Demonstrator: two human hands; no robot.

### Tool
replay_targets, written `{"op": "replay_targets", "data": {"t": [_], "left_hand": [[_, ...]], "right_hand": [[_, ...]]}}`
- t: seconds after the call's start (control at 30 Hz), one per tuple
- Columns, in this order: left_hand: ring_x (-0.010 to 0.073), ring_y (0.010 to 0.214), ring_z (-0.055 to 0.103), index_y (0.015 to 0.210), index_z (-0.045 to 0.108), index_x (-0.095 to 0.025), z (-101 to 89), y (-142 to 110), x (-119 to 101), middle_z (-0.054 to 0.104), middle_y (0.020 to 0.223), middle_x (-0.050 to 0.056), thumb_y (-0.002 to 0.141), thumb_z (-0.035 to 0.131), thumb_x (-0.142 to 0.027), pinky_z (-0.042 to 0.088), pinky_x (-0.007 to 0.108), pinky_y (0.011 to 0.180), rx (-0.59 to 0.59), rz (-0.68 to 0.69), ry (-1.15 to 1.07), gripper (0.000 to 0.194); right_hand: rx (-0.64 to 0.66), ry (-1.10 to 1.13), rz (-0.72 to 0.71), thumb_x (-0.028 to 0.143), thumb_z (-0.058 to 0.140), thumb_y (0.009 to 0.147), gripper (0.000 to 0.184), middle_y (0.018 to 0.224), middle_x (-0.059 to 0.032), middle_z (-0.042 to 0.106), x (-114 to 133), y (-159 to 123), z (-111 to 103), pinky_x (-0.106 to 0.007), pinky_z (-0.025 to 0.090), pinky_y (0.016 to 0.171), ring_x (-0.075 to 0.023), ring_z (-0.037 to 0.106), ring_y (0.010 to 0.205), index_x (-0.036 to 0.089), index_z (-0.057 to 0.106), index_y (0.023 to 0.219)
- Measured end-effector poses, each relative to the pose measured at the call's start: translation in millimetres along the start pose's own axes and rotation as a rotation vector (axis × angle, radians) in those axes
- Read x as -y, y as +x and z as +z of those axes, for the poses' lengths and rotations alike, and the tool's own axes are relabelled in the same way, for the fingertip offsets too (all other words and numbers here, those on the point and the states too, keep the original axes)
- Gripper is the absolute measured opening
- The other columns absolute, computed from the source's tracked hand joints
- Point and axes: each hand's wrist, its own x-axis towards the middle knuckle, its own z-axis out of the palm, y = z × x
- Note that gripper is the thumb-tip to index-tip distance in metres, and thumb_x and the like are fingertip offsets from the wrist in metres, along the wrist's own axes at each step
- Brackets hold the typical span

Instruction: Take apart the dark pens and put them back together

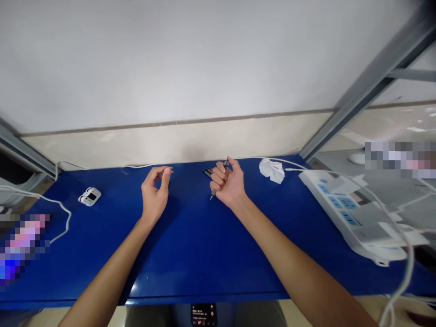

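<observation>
In my right hand (229, 184) is a dark pen (213, 192), gripped by curled fingers with the palm turned up. The pen's pointed tip shows below the little finger, and its other end sticks out near the thumb. Just behind these fingers, a few dark pen-like sticks (207, 172) lie on the blue desk (190, 254), partly covered by the hand. My left hand (156, 190) is raised over the desk to the left, its thumb and fingertips pinched together. Whether anything small sits in that pinch cannot be made out.
A small white case with a dark screen (90, 196) lies on the left. To the right are a crumpled white tissue (271, 170) and a white power strip (335, 204) with cables. A wall (190, 136) bounds the back; a phone (203, 314) shows below the front edge.
</observation>
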Motion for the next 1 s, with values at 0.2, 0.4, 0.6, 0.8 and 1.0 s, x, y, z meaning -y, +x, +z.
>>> {"op": "replay_targets", "data": {"t": [0.2, 0.4, 0.6, 0.8, 1.0], "left_hand": [[0.0217, 0.097, 0.071, 0.099, 0.076, -0.021, -0.4, 0.9, 3.5, 0.077, 0.101, 0.006, 0.101, 0.062, -0.050, 0.053, 0.035, 0.091, 0.000, 0.042, 0.071, 0.032], [0.0212, 0.095, 0.072, 0.100, 0.076, -0.021, -1.2, 1.6, 7.3, 0.078, 0.101, 0.006, 0.102, 0.060, -0.050, 0.054, 0.035, 0.090, 0.000, 0.054, 0.125, 0.033], [0.0211, 0.096, 0.072, 0.101, 0.076, -0.022, -1.8, 3.0, 9.7, 0.078, 0.102, 0.006, 0.103, 0.059, -0.050, 0.055, 0.035, 0.090, 0.024, 0.053, 0.144, 0.033], [0.0210, 0.096, 0.073, 0.102, 0.075, -0.022, -2.0, 3.8, 10.4, 0.078, 0.102, 0.006, 0.103, 0.058, -0.050, 0.055, 0.036, 0.091, 0.027, 0.052, 0.149, 0.034], [0.0210, 0.095, 0.072, 0.101, 0.075, -0.022, -1.3, 3.0, 8.3, 0.078, 0.101, 0.005, 0.104, 0.057, -0.050, 0.055, 0.035, 0.090, 0.036, 0.073, 0.179, 0.034]], "right_hand": [[-0.039, 0.149, 0.036, 0.051, 0.052, 0.096, 0.043, 0.053, 0.0094, 0.019, 1.2, -1.4, -1.7, -0.027, 0.016, 0.038, -0.0108, 0.009, 0.045, 0.026, 0.031, 0.069], [-0.005, 0.262, 0.086, 0.050, 0.050, 0.099, 0.040, 0.056, 0.0096, 0.019, 4.2, -3.4, 3.8, -0.026, 0.015, 0.039, -0.0100, 0.011, 0.045, 0.025, 0.036, 0.071], [-0.029, 0.265, 0.071, 0.044, 0.045, 0.102, 0.039, 0.056, 0.0094, 0.017, 2.2, -4.0, 4.2, -0.026, 0.012, 0.039, -0.0099, 0.009, 0.045, 0.024, 0.035, 0.069], [-0.007, 0.249, 0.087, 0.053, 0.047, 0.103, 0.044, 0.056, 0.0097, 0.018, 3.0, -4.5, 6.3, -0.025, 0.014, 0.039, -0.0095, 0.010, 0.046, 0.024, 0.042, 0.070], [0.028, 0.231, 0.051, 0.042, 0.055, 0.103, 0.037, 0.056, 0.0091, 0.023, 1.8, -2.0, 9.3, -0.023, 0.022, 0.040, -0.0097, 0.019, 0.045, 0.022, 0.048, 0.073]]}}
